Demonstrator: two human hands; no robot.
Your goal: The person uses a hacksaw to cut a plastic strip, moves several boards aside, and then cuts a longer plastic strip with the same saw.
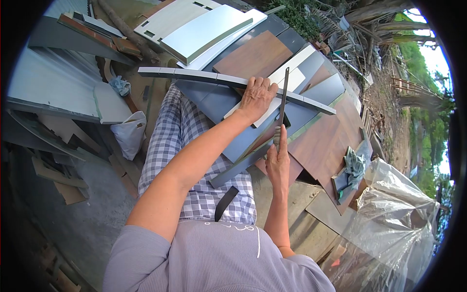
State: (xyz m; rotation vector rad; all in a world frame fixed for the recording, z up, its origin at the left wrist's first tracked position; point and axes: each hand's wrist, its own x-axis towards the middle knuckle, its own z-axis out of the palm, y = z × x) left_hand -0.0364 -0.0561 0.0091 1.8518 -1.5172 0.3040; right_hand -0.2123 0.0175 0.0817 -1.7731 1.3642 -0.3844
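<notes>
A long narrow grey-white strip (194, 75) with marks across it lies over stacked boards. My left hand (258, 99) is closed on the strip near its middle, with its knuckles up. In my right hand (278, 160) is the handle of a handsaw (282, 104), whose dark narrow blade points away from me and crosses the strip just right of my left hand. Whether the blade touches the strip is hard to tell. Beneath them are a brown wood-grain board (253, 52), blue-grey panels (204, 100) and a pale narrow board (297, 57).
White panels (209, 31) are stacked at the far side. Brown boards (323, 141) and a crumpled cloth (355, 164) lie right, near clear plastic sheeting (394, 194). A white bag (130, 135) hangs left beside a pale surface (53, 82). Dry branches and debris lie beyond.
</notes>
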